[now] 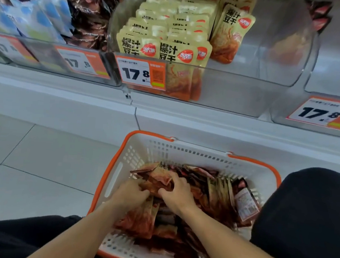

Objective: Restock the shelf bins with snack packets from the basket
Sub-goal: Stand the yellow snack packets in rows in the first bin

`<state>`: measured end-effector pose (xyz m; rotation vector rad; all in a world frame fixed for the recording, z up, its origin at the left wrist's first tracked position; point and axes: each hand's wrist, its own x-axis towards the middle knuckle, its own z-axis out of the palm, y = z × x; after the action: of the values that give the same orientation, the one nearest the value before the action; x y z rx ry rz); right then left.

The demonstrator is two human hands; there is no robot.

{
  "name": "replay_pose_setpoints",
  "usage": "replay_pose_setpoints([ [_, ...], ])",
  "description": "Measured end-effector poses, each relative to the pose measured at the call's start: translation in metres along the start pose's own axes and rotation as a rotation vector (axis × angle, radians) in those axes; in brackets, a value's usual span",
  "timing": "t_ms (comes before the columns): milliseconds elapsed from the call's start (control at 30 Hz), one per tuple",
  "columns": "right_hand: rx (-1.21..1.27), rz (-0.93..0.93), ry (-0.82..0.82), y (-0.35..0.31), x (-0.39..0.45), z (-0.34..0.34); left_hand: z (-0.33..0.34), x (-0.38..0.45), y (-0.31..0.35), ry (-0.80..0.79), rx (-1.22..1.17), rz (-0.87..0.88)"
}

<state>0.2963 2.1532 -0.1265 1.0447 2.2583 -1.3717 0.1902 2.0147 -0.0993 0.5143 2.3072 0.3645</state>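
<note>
A white basket with an orange rim [185, 151] sits on the floor between my knees, holding several red and tan snack packets [219, 193]. Both hands are down in it. My left hand [131, 193] and my right hand [177, 194] grip the same small bunch of packets [159, 179] from either side, fingers curled round it. Above, a clear shelf bin [239, 89] holds rows of upright tan packets [161, 48] in its left half; its right half is bare.
Left of that bin are bins with blue-white packets [33, 16] and dark brown packets [88, 14]. Orange price tags reading 17.8 [140, 73] hang on the bin fronts. Another clear bin [331, 84] stands at the right. My dark-clothed knees flank the basket on a tiled floor.
</note>
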Motion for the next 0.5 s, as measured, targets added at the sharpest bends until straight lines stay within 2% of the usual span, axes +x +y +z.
replay_pose_setpoints([
  [100,-0.067,0.029,-0.191,0.001,0.000,-0.006,-0.002,0.017,0.007,0.146,-0.085,-0.047],
  [167,-0.147,-0.008,-0.229,0.004,-0.006,-0.006,-0.005,0.024,0.015,0.183,-0.120,-0.061],
  [233,-0.207,-0.049,-0.251,0.005,-0.012,-0.008,-0.007,0.025,0.025,0.114,-0.078,-0.056],
  [333,-0.184,-0.014,-0.284,0.008,-0.017,-0.008,-0.009,0.022,0.036,0.034,0.085,-0.061],
  [433,-0.083,0.036,-0.244,0.003,-0.022,-0.012,-0.024,0.017,0.056,-0.081,0.280,-0.052],
  [500,-0.022,0.024,-0.164,-0.013,-0.022,-0.017,-0.046,0.013,0.074,-0.193,0.465,0.031],
])
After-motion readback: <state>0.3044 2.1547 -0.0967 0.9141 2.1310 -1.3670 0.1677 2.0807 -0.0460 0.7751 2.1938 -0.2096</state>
